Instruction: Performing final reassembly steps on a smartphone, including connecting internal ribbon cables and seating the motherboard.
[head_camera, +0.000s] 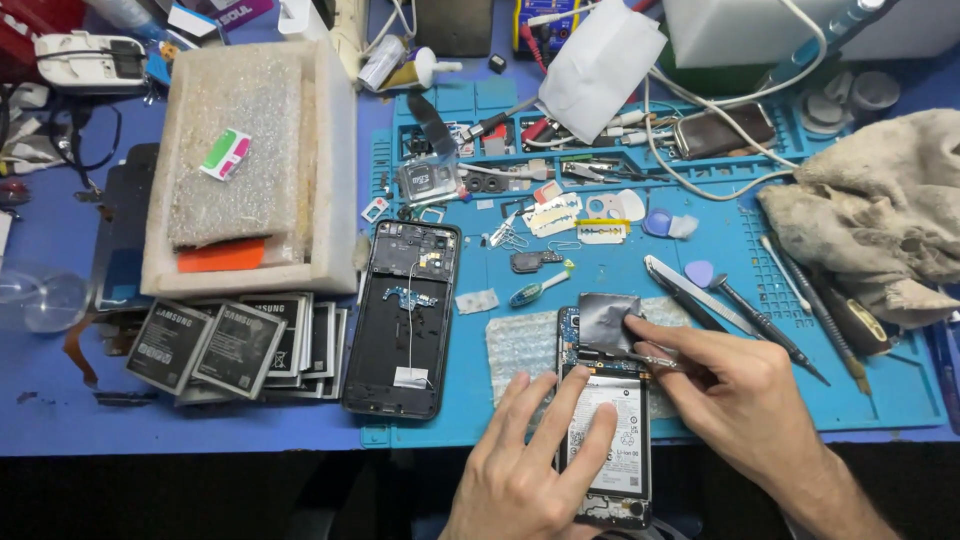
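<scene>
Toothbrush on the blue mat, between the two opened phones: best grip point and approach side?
Take the toothbrush by its white handle, the upper right half, probably coming from above with a pinch across its width. It lies flat and slanted, green bristle head lower left, mat bare along both long sides. A grey metal part sits close above the handle.

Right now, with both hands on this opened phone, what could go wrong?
The right hand works thin tweezers beside the battery; a slip could puncture it. The black sheet it lifts may tear. The phone overhangs the mat edge, so the left hand easing off might let it tip.
</scene>
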